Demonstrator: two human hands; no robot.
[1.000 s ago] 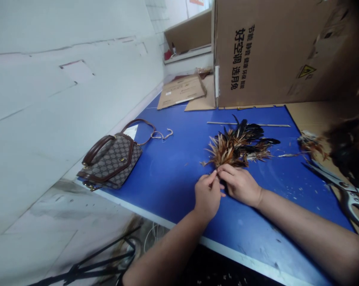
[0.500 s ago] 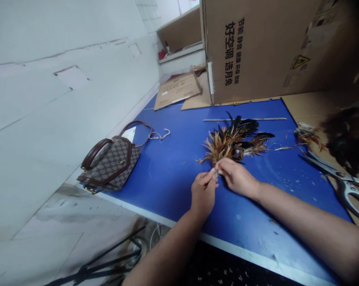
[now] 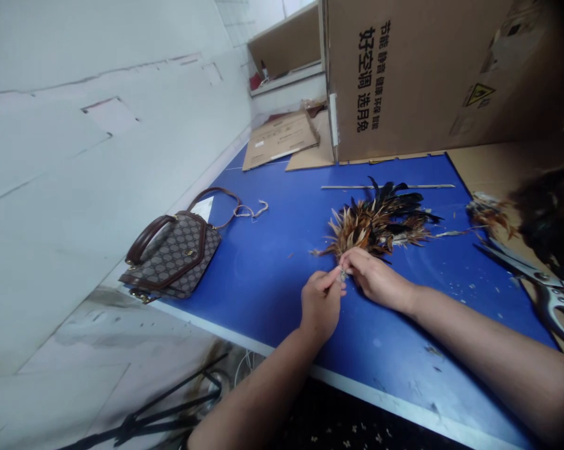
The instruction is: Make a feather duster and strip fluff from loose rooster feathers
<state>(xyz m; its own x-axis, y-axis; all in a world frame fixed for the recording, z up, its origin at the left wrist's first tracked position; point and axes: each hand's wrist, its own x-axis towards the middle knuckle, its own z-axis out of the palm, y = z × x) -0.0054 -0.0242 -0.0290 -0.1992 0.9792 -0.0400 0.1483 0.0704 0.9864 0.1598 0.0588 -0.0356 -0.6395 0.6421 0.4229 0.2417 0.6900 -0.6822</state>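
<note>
A bunch of brown, tan and black feathers [image 3: 378, 222] lies fanned out on the blue table [image 3: 272, 269]. My right hand [image 3: 375, 278] is closed on the near end of the bunch, where the quills meet. My left hand [image 3: 320, 303] pinches the same end from the left, thumb and forefinger pressed together on a small bit at the quill tips. Both hands touch each other there.
A patterned brown handbag [image 3: 172, 256] sits at the table's left edge by the white wall. A large cardboard box [image 3: 431, 75] stands at the back, a thin stick [image 3: 387, 186] before it. Scissors [image 3: 539, 284] and more feathers [image 3: 546, 219] lie at right.
The hands stay pinched on the quill end of the bunch. The feathers have shifted slightly and fanned a bit more to the right; the view has also moved a little.
</note>
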